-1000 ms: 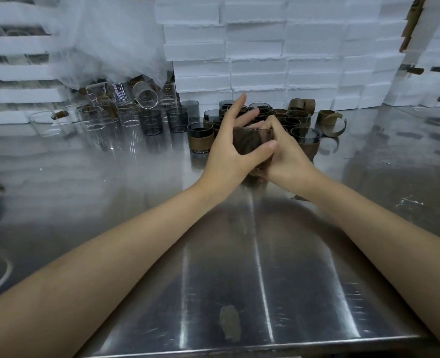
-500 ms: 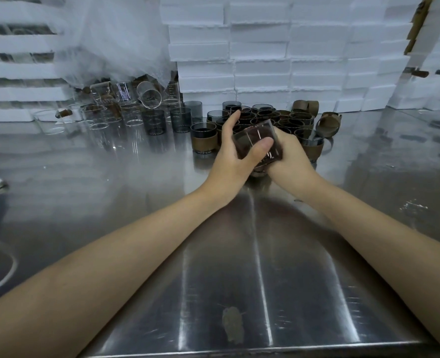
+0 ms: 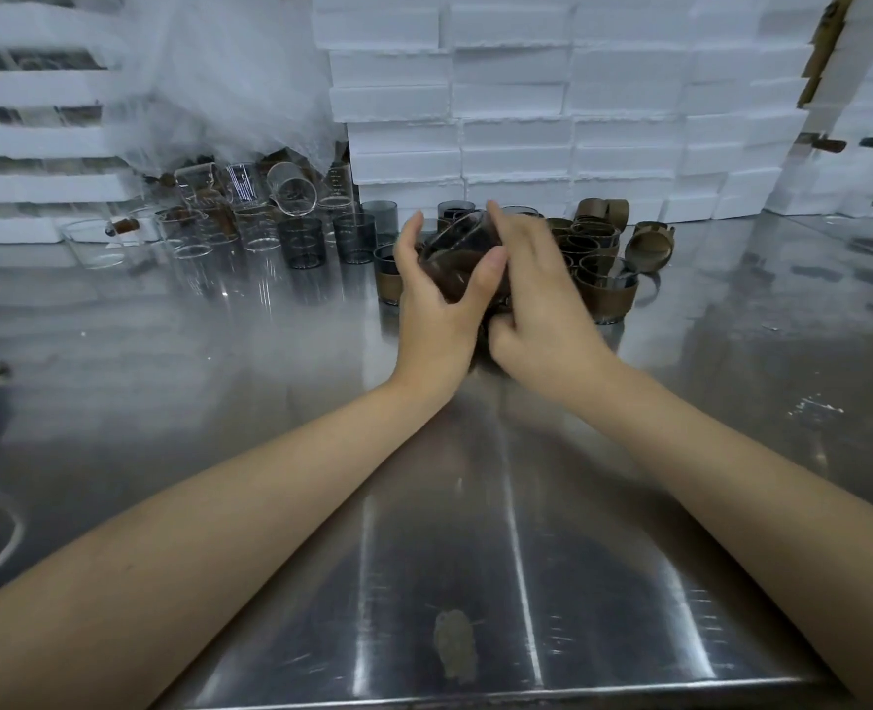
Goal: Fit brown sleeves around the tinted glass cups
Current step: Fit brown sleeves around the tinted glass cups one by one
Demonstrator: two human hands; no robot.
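A tinted glass cup [image 3: 462, 243] with a brown sleeve [image 3: 452, 276] round its lower part is held tilted above the steel table, between both hands. My left hand [image 3: 437, 310] grips it from the left, thumb across the sleeve. My right hand [image 3: 536, 304] wraps it from the right, one finger over the rim. Behind stand several sleeved cups [image 3: 608, 292] and bare tinted cups [image 3: 301, 243]. Loose brown sleeves [image 3: 649, 243] lie at the back right.
The steel table [image 3: 475, 504] reaches to the near edge. Clear glass beakers [image 3: 193, 233] crowd the back left under a plastic sheet. White foam boxes [image 3: 526, 105] are stacked along the back. A brown smear [image 3: 454, 643] marks the table near the front.
The cup has tilted further and my right hand has come up over it, its finger now on the rim. Both hands stay on the cup in about the same place.
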